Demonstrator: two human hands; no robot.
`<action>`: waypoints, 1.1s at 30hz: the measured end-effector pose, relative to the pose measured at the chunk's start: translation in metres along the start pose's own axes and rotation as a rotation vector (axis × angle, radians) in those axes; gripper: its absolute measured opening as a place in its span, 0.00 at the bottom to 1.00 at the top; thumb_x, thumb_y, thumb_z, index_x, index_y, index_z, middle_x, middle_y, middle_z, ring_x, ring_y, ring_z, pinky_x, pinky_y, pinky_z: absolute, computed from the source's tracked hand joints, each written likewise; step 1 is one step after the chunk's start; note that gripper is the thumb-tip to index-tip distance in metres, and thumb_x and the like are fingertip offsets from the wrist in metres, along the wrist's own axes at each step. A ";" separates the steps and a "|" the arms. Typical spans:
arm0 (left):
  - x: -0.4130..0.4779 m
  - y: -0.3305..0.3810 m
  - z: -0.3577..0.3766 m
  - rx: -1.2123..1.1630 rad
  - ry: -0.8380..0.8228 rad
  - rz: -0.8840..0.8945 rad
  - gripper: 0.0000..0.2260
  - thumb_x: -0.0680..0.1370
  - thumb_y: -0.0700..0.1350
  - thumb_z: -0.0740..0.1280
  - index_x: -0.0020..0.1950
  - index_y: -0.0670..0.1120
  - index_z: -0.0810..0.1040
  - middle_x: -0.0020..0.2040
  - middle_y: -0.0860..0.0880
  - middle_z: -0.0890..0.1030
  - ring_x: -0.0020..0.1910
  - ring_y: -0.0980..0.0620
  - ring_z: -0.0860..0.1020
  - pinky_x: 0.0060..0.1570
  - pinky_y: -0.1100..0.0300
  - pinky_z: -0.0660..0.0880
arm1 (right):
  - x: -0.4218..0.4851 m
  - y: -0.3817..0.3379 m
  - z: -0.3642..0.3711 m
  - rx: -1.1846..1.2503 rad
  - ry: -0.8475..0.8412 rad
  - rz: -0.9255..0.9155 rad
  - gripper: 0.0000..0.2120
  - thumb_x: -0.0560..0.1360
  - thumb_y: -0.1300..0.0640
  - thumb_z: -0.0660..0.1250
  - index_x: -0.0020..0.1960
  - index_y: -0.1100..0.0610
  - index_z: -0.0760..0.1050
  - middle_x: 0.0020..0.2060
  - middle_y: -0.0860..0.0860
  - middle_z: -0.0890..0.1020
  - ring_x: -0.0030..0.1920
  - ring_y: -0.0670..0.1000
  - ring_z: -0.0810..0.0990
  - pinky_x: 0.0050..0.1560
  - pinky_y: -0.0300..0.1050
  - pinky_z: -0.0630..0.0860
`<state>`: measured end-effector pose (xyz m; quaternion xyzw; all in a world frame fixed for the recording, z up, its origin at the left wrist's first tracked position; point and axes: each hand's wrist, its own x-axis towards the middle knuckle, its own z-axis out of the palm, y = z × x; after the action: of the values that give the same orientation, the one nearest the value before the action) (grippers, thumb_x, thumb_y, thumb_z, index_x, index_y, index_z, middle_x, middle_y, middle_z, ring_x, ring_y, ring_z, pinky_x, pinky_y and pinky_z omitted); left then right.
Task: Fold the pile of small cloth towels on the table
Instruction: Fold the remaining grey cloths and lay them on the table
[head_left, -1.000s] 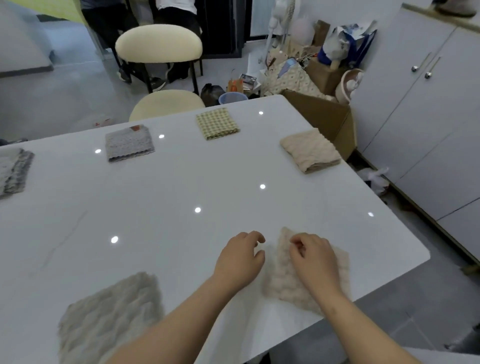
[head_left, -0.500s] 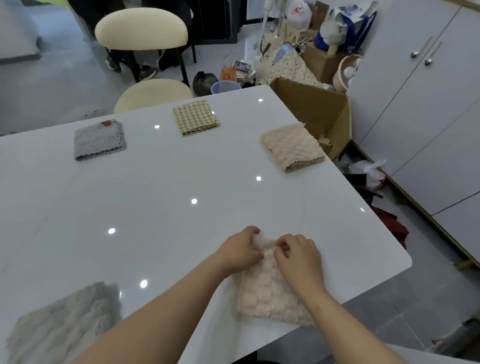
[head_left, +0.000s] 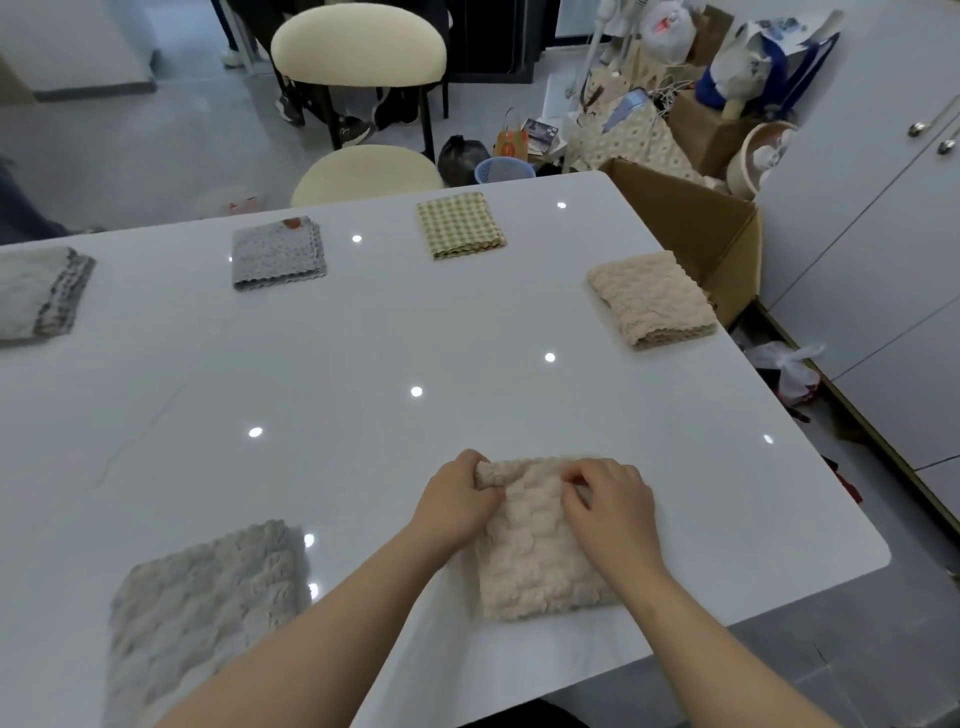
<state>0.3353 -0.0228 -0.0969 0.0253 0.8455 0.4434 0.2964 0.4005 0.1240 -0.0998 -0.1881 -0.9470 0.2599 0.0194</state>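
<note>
Both hands pinch the far edge of a beige towel (head_left: 540, 551) that lies on the white table (head_left: 363, 364). The left hand (head_left: 457, 501) has its fingers curled tight on the left corner. The right hand (head_left: 610, 512) has its fingers bent, nipping the right part. A grey towel (head_left: 202, 608) lies left of the hands. Four folded towels sit far beyond them.
</note>
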 end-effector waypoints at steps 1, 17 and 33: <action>-0.001 -0.003 -0.002 -0.057 0.045 -0.026 0.04 0.76 0.40 0.61 0.50 0.45 0.71 0.41 0.51 0.73 0.43 0.51 0.72 0.45 0.57 0.71 | -0.001 -0.001 0.000 -0.010 0.001 0.008 0.09 0.76 0.57 0.61 0.51 0.54 0.78 0.50 0.48 0.80 0.54 0.51 0.72 0.50 0.39 0.61; -0.029 -0.012 0.001 -0.025 0.243 -0.136 0.12 0.74 0.53 0.64 0.46 0.44 0.74 0.41 0.51 0.75 0.39 0.53 0.73 0.40 0.60 0.68 | -0.012 0.018 -0.008 0.273 0.013 0.204 0.22 0.77 0.55 0.61 0.70 0.57 0.63 0.70 0.54 0.62 0.68 0.53 0.62 0.62 0.40 0.62; -0.031 -0.016 0.011 -0.312 0.256 -0.154 0.17 0.77 0.44 0.64 0.65 0.52 0.67 0.44 0.53 0.74 0.43 0.55 0.75 0.41 0.63 0.73 | 0.006 0.002 -0.007 0.477 -0.094 0.248 0.22 0.77 0.56 0.61 0.69 0.53 0.61 0.65 0.49 0.65 0.56 0.51 0.73 0.51 0.41 0.67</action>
<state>0.3703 -0.0341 -0.0991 -0.1420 0.7967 0.5448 0.2196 0.3968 0.1306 -0.0953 -0.2806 -0.8284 0.4846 -0.0129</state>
